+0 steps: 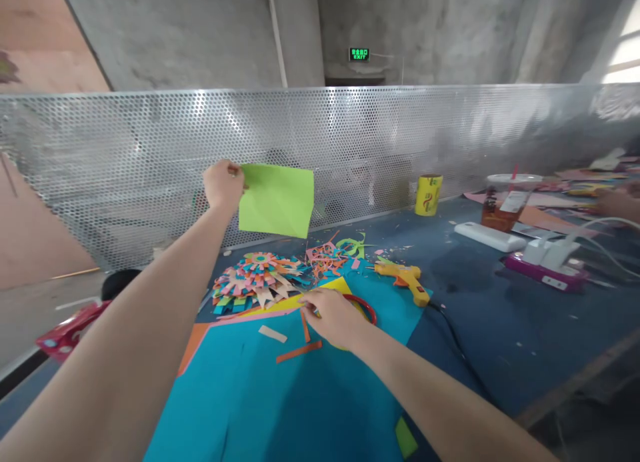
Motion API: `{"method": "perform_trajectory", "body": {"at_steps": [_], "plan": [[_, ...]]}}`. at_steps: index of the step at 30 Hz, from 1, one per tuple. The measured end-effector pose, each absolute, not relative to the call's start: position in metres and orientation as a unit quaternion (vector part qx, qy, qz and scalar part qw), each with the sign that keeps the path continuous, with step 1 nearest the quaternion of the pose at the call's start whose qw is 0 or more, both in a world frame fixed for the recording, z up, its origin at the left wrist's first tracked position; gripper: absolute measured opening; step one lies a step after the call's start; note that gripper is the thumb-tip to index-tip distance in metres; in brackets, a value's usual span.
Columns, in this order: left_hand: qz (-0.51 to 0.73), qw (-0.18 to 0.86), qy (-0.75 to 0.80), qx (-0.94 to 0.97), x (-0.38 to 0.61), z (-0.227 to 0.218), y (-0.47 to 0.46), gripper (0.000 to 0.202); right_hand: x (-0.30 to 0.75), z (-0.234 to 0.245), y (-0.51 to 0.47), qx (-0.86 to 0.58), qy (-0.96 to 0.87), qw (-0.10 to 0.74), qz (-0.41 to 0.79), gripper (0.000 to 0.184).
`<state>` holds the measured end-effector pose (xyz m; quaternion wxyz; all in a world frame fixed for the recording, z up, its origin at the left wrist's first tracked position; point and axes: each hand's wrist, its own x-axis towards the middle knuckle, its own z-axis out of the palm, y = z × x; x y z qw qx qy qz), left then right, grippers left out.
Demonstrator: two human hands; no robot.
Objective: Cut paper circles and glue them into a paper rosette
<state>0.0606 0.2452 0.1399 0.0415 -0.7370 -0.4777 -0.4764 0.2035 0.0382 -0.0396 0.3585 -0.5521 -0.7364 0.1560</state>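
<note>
My left hand [225, 185] is raised and pinches the left edge of a lime-green paper sheet [277, 201], held in the air in front of the mesh screen. Low over the blue paper [300, 389], my right hand [333, 315] has its fingers closed around the blade part of red-handled scissors [369, 309]; most of the scissors is hidden beneath the hand. Orange paper strips [299, 352] and a pale strip [273, 334] lie beside its fingertips. Left of it sits a layered rosette of fringed coloured paper [257, 282].
A yellow glue gun [403, 279] with a black cord lies to the right. Paper shreds [327, 259] lie near the perforated metal screen [380, 149]. A yellow tape roll [429, 195], a drink cup [507, 202] and a purple power strip [545, 272] stand farther right. Another person's hand [620, 202] is at the right edge.
</note>
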Motion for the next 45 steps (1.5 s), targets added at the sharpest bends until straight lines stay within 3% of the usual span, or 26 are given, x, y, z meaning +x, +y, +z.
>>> {"method": "perform_trajectory", "body": {"at_steps": [3, 7, 12, 14, 16, 19, 21, 24, 27, 33, 36, 39, 45], "plan": [[-0.586, -0.023, -0.431, -0.686, 0.071, 0.151, 0.233, 0.03, 0.207, -0.042, 0.042, -0.52, -0.707, 0.424, 0.224, 0.027], [-0.641, -0.071, -0.333, -0.688, 0.073, 0.154, 0.19, 0.031, 0.206, -0.035, 0.045, -0.419, -0.661, 0.507, 0.36, 0.071], [-0.654, -0.068, -0.237, -0.715, 0.037, 0.11, 0.111, 0.018, 0.217, -0.005, 0.03, -0.307, -0.601, 0.603, 0.425, 0.093], [-0.658, -0.05, -0.223, -0.717, 0.017, 0.091, 0.085, 0.01, 0.227, 0.006, 0.021, -0.258, -0.505, 0.678, 0.467, 0.104], [-0.655, -0.011, -0.221, -0.722, -0.002, 0.077, 0.062, 0.015, 0.235, 0.011, 0.016, -0.28, -0.438, 0.704, 0.483, 0.109], [-0.576, 0.029, -0.201, -0.792, -0.025, 0.066, 0.032, 0.034, 0.237, 0.009, 0.013, -0.324, -0.408, 0.684, 0.511, 0.087], [-0.543, 0.016, -0.21, -0.813, -0.038, 0.062, 0.018, 0.034, 0.233, 0.006, 0.014, -0.324, -0.416, 0.675, 0.517, 0.072], [-0.559, -0.188, -0.279, -0.758, -0.056, 0.06, 0.013, 0.019, 0.225, 0.002, 0.014, -0.311, -0.442, 0.655, 0.528, 0.071], [-0.581, -0.423, -0.384, -0.58, -0.07, 0.058, 0.027, 0.018, 0.223, 0.001, 0.014, -0.309, -0.479, 0.616, 0.544, 0.066], [-0.376, -0.59, -0.463, -0.544, -0.062, 0.033, 0.042, 0.042, 0.224, -0.009, 0.019, -0.342, -0.558, 0.56, 0.508, 0.053], [-0.36, -0.589, -0.447, -0.568, -0.049, 0.016, 0.04, 0.046, 0.225, -0.012, 0.023, -0.381, -0.604, 0.535, 0.451, 0.052], [-0.431, -0.543, -0.441, -0.57, -0.047, 0.005, 0.05, 0.044, 0.23, -0.013, 0.026, -0.453, -0.655, 0.491, 0.355, 0.044], [-0.61, -0.427, -0.455, -0.49, -0.072, -0.002, 0.075, 0.029, 0.24, -0.017, 0.022, -0.613, -0.732, 0.246, 0.166, 0.025]]}}
